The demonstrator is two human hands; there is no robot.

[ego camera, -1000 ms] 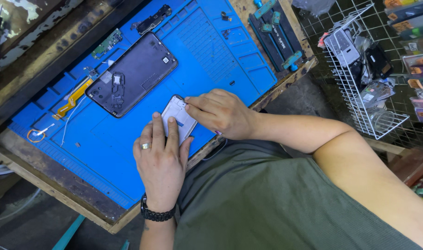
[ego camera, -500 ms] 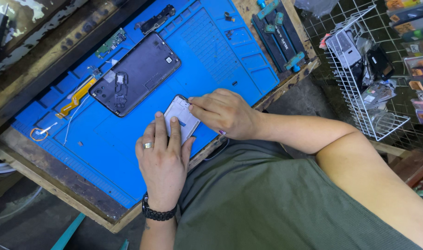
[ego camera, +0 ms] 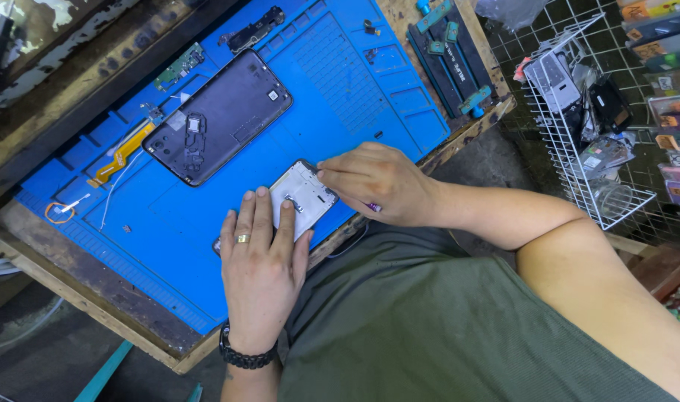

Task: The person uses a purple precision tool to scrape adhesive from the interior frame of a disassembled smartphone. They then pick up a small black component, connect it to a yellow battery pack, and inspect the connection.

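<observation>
The left hand (ego camera: 262, 272) lies flat, fingers spread, pinning the near end of a pale phone frame (ego camera: 303, 195) to the blue mat (ego camera: 169, 246). The frame's long axis runs near-left to far-right. The right hand (ego camera: 377, 182) pinches a small tool at its far-right corner. Farther left lies a dark phone back (ego camera: 217, 115).

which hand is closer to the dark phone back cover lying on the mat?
Left. The left hand lies just below the dark back cover, pressing the silver phone frame; the right hand sits farther to its right.
</observation>
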